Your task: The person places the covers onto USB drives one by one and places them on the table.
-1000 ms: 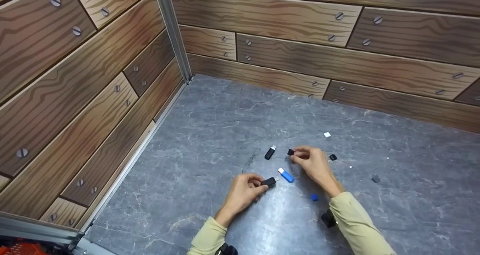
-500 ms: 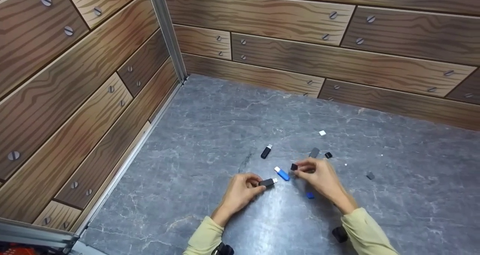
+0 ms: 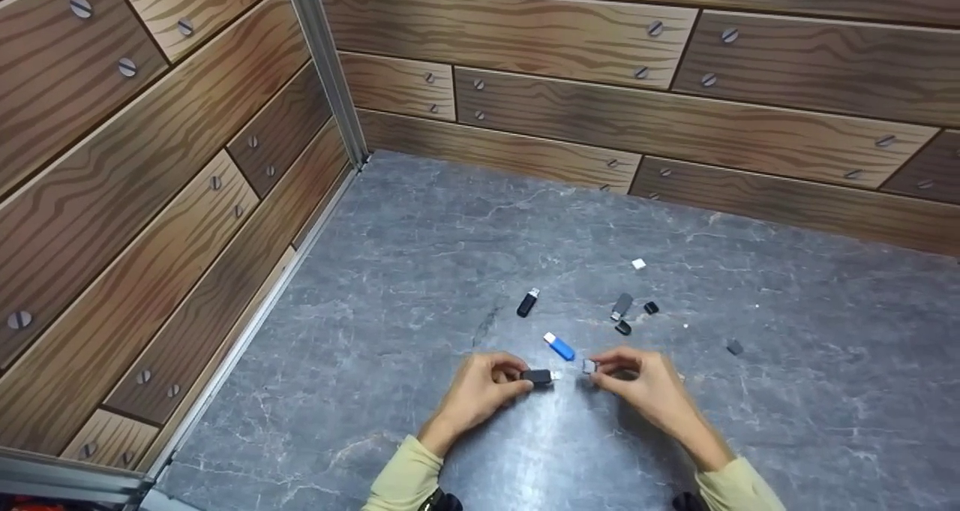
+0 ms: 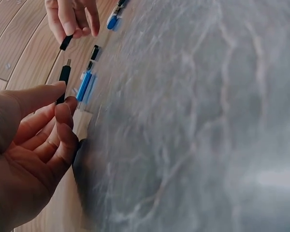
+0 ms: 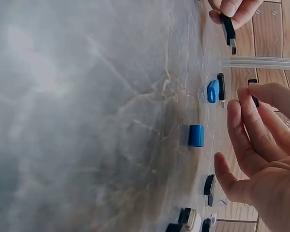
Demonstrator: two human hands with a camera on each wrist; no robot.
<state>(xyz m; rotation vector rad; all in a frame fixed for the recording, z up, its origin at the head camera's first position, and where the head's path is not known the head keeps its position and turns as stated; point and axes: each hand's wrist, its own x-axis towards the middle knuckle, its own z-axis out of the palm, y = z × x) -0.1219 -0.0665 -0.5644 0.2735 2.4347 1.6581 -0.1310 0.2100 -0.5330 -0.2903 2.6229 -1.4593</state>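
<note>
My left hand [image 3: 480,391] pinches a black USB flash drive [image 3: 537,377] between thumb and fingers, its metal plug bare and pointing right. Facing it across a small gap, my right hand [image 3: 645,387] pinches a small black cap [image 4: 66,42], which glints silvery in the head view. Just beyond the two hands lies a blue USB flash drive [image 3: 559,347] on the grey marbled surface. A blue cap [image 5: 196,136] shows in the right wrist view; in the head view my right hand hides it.
Farther back lie a black flash drive [image 3: 528,302] and a grey flash drive [image 3: 621,306]. Around them are black caps [image 3: 651,308], a white cap [image 3: 638,264] and a grey cap [image 3: 734,346]. Wood-patterned walls [image 3: 495,143] border the surface at the back and left.
My right hand has come nearer to me with the cap, ending opposite the drive's plug and uncovering the grey drive and a black cap. The left hand has stayed nearly still.
</note>
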